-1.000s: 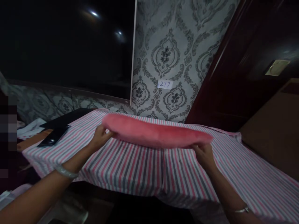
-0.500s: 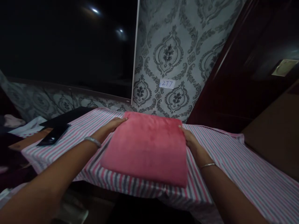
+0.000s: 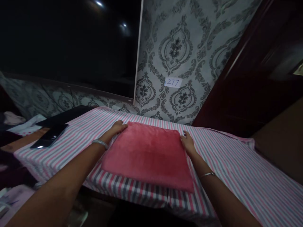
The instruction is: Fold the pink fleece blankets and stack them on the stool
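Note:
A pink plush cloth [image 3: 149, 154] lies flat on the striped tablecloth [image 3: 236, 170], its near edge close to the table's front. At its far left corner, my left hand [image 3: 118, 127] rests with the thumb on the cloth's edge and the fingers loosely apart; part of them is hidden behind the hand. By the far right corner is my right hand [image 3: 188, 143], its thumb side touching the edge and a finger lifted away from it. Neither hand shows a firm grip. Each wrist wears a bangle.
A dark phone [image 3: 50, 136] lies on the table's left side, near a black flat object [image 3: 63, 116] and a brown board [image 3: 21, 141]. Behind hangs a large dark screen [image 3: 71, 47]. A paper marked 277 [image 3: 173, 82] is stuck on the patterned wall.
The pink cloth, held up between both hands a second ago, came down onto the tablecloth and now lies flatter. My hands moved to its far corners and have loosened.

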